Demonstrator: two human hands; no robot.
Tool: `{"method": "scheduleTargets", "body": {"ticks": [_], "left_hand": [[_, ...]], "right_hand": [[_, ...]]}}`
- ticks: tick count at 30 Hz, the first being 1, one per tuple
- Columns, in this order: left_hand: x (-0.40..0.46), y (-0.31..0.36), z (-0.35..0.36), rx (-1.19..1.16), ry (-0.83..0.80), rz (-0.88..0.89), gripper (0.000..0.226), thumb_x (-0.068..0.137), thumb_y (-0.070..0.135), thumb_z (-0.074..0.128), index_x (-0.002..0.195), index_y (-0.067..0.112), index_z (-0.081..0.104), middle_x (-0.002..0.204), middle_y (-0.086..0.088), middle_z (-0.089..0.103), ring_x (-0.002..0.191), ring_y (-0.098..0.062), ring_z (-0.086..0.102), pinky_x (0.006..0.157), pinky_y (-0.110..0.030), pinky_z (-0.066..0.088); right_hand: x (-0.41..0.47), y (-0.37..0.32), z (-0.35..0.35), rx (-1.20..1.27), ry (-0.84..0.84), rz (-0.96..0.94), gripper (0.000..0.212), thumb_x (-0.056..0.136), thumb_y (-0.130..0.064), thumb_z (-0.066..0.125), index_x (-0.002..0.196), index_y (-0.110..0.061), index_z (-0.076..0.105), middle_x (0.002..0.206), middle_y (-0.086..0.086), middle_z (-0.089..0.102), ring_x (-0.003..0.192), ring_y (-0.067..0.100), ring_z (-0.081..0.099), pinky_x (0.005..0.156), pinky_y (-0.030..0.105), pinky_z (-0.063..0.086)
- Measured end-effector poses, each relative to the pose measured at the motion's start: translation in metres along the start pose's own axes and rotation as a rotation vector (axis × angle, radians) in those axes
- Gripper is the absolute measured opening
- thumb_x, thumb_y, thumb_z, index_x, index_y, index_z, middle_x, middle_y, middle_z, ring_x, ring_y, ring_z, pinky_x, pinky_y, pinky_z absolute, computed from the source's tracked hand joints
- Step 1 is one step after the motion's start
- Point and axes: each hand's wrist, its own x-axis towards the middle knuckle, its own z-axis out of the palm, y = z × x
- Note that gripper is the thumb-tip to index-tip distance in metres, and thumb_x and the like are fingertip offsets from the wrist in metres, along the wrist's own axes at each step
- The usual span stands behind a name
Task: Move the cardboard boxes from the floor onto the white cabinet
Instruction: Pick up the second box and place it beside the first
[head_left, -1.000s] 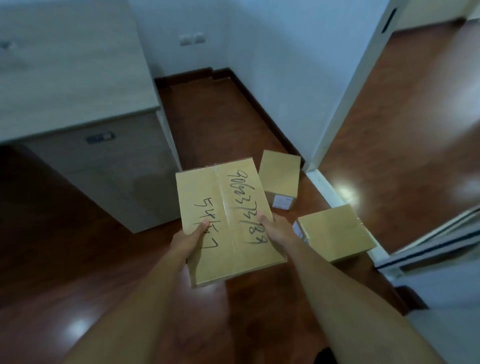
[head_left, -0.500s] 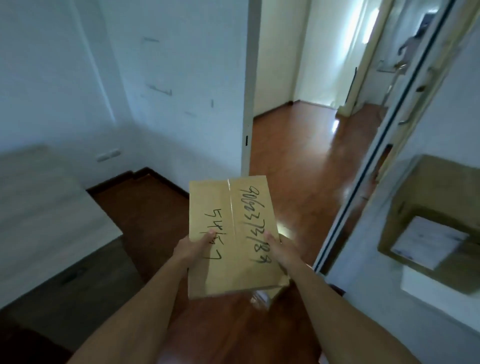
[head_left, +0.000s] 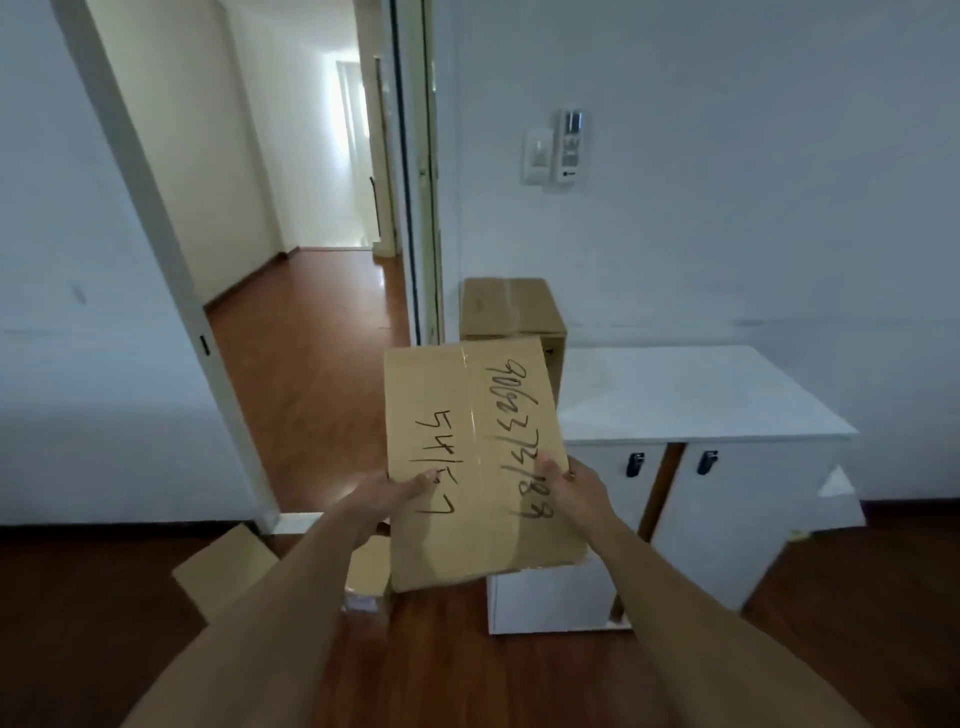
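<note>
I hold a flat cardboard box (head_left: 475, 457) with black handwritten numbers on its taped top, out in front of me at waist height. My left hand (head_left: 382, 496) grips its left edge and my right hand (head_left: 569, 483) grips its right edge. The box hangs in front of the left end of the white cabinet (head_left: 696, 400). Another cardboard box (head_left: 511, 309) stands on the cabinet's far left corner against the wall. Two more boxes lie on the floor, one (head_left: 226, 569) at lower left and one (head_left: 369, 577) partly hidden under my left forearm.
An open doorway (head_left: 306, 291) on the left leads to a hallway with wooden floor. The cabinet has two doors with black handles (head_left: 635, 464); the left door stands ajar. A wall switch panel (head_left: 556, 148) hangs above the cabinet.
My view has swung right from the floor and grey cabinet to the white cabinet. The box has risen with both hands holding it the same way.
</note>
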Motion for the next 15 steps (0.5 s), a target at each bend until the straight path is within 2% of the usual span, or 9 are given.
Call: {"method": "scheduleTargets", "body": {"ticks": [2, 4, 6, 8, 10, 15], "left_hand": [[-0.001, 0.012, 0.043, 0.023, -0.116, 0.013, 0.047, 0.084, 0.038, 0.074, 0.124, 0.016, 0.063, 0.112, -0.004, 0.072, 0.095, -0.019, 0.068, 0.067, -0.031, 0.059], [0.005, 0.022, 0.078, 0.060, -0.195, 0.025, 0.053, 0.083, 0.043, 0.074, 0.127, 0.017, 0.062, 0.117, -0.003, 0.072, 0.099, -0.019, 0.068, 0.072, -0.032, 0.057], [0.013, 0.034, 0.113, 0.100, -0.248, 0.041, 0.054, 0.083, 0.045, 0.074, 0.128, 0.018, 0.060, 0.123, -0.005, 0.069, 0.102, -0.020, 0.065, 0.073, -0.032, 0.053], [0.023, 0.046, 0.142, 0.145, -0.259, 0.062, 0.055, 0.081, 0.049, 0.074, 0.127, 0.022, 0.060, 0.123, -0.003, 0.068, 0.104, -0.021, 0.064, 0.070, -0.032, 0.052], [0.038, 0.060, 0.172, 0.166, -0.283, 0.049, 0.058, 0.078, 0.054, 0.075, 0.126, 0.025, 0.060, 0.123, -0.001, 0.068, 0.105, -0.020, 0.064, 0.073, -0.034, 0.052], [0.083, 0.089, 0.226, 0.169, -0.288, 0.016, 0.055, 0.082, 0.051, 0.073, 0.128, 0.023, 0.060, 0.114, 0.001, 0.070, 0.096, -0.016, 0.065, 0.068, -0.033, 0.052]], "right_hand": [[-0.008, 0.023, -0.039, 0.027, 0.065, 0.041, 0.048, 0.097, -0.055, 0.042, 0.122, -0.019, 0.062, 0.105, 0.000, 0.063, 0.098, 0.022, 0.059, 0.084, 0.033, 0.044], [-0.015, 0.042, -0.071, 0.056, 0.117, 0.093, 0.040, 0.098, -0.051, 0.045, 0.119, -0.021, 0.060, 0.103, 0.002, 0.058, 0.095, 0.021, 0.054, 0.082, 0.031, 0.041], [-0.014, 0.063, -0.100, 0.080, 0.170, 0.130, 0.046, 0.097, -0.052, 0.048, 0.123, -0.017, 0.062, 0.107, 0.004, 0.061, 0.098, 0.023, 0.057, 0.087, 0.035, 0.046], [-0.010, 0.078, -0.123, 0.097, 0.212, 0.152, 0.052, 0.095, -0.054, 0.050, 0.124, -0.014, 0.063, 0.112, 0.007, 0.066, 0.100, 0.025, 0.061, 0.091, 0.039, 0.050], [0.000, 0.093, -0.146, 0.124, 0.250, 0.181, 0.053, 0.094, -0.054, 0.051, 0.123, -0.012, 0.064, 0.111, 0.009, 0.066, 0.099, 0.025, 0.062, 0.088, 0.039, 0.050], [0.050, 0.116, -0.187, 0.125, 0.289, 0.238, 0.056, 0.091, -0.060, 0.051, 0.119, -0.014, 0.066, 0.109, 0.009, 0.068, 0.100, 0.029, 0.064, 0.095, 0.046, 0.051]]}}
